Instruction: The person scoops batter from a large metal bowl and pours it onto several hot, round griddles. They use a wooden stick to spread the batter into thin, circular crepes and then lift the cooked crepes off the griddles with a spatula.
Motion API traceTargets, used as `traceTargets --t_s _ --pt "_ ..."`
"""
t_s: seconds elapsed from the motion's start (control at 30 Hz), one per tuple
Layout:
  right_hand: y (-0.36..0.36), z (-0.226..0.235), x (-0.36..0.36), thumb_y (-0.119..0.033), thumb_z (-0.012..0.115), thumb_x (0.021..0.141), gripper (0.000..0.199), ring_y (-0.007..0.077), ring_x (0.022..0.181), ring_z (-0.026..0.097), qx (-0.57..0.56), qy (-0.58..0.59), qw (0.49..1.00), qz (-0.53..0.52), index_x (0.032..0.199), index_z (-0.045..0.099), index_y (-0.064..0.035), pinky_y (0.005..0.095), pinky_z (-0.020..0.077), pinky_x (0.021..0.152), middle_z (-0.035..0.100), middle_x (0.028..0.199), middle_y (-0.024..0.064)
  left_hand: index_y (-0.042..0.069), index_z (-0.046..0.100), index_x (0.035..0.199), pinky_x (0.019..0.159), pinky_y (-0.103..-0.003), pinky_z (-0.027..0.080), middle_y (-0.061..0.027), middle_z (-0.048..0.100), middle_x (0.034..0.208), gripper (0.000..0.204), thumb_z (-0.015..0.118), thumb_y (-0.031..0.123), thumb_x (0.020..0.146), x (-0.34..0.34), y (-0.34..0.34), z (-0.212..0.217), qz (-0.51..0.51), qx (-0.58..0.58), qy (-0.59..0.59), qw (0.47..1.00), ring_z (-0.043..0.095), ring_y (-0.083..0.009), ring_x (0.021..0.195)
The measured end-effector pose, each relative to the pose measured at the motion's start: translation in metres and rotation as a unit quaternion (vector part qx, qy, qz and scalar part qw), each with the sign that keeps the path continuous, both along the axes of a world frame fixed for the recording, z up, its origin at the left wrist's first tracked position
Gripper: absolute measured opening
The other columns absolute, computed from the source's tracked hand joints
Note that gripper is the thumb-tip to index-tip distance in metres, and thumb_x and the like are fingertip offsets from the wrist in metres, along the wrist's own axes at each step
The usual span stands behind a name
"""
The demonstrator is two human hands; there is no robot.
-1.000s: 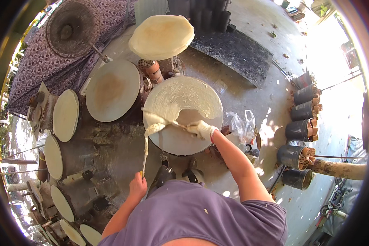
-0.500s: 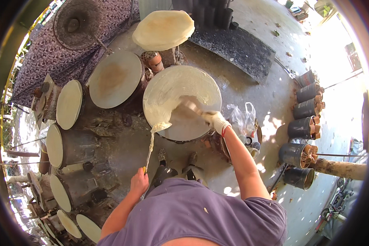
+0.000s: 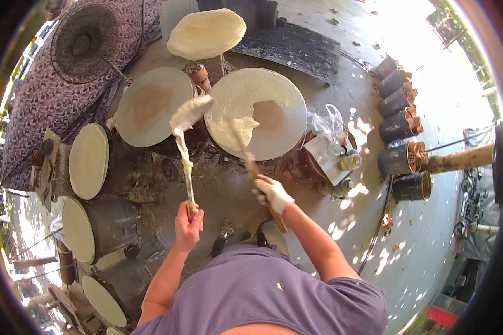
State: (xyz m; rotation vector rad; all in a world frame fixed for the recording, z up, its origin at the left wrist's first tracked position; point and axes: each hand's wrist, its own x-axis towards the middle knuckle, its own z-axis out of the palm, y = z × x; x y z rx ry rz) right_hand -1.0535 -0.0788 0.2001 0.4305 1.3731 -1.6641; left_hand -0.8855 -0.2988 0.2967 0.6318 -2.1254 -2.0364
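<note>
My left hand (image 3: 188,226) grips a thin stick (image 3: 185,170) whose far end carries a pale, limp sheet (image 3: 189,111), lifted between two round griddles. My right hand (image 3: 272,193), in a white glove, holds a wooden-handled spatula (image 3: 254,167) with its blade on the round griddle (image 3: 257,111) in front of me. That griddle holds a thin pale sheet, partly peeled back so a brown patch shows. A second round griddle (image 3: 151,106) to its left is bare and brownish. Behind them a cream sheet lies on a raised round rack (image 3: 207,33).
Several round cloth-topped drums (image 3: 88,161) curve along my left. A tray with bottles and a clear plastic bag (image 3: 332,153) stands right of the griddle. Dark cylinders (image 3: 399,131) line the far right on grey concrete. A patterned cloth and woven fan (image 3: 86,39) lie far left.
The left hand has lifted the stick, carrying the pale sheet up and to the left off the front griddle. The gloved right hand has drawn back toward me, spatula blade still on the griddle.
</note>
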Motion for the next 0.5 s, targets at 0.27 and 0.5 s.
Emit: traceTargets --t_s 0.27,0.5 --pt "-0.129 -0.072 0.055 -0.024 0.051 0.092 0.035 0.0144 0.079 0.058 0.138 0.265 0.937 -0.180 0.117 0.057 -0.0008 0.0246 0.0444 0.071 0.063 0.086 0.0073 0.007 0.046 0.099 0.036 -0.021 0.032 0.0019 0.039 0.060 0.011 0.050 0.016 0.095 0.063 -0.082 -0.002 0.034 0.171 0.024 0.984 0.034 -0.0054 0.040" --pt "-0.182 -0.052 0.066 -0.028 0.048 0.091 0.038 0.0337 0.090 0.060 0.248 0.276 0.925 -0.079 0.116 0.056 -0.0013 0.0365 0.0452 0.080 0.063 0.097 0.0220 0.008 0.048 0.100 0.034 -0.021 0.030 0.0007 0.037 0.059 0.011 0.050 0.017 0.094 0.123 -0.108 -0.018 0.077 0.294 -0.004 0.953 0.033 -0.0061 0.038"
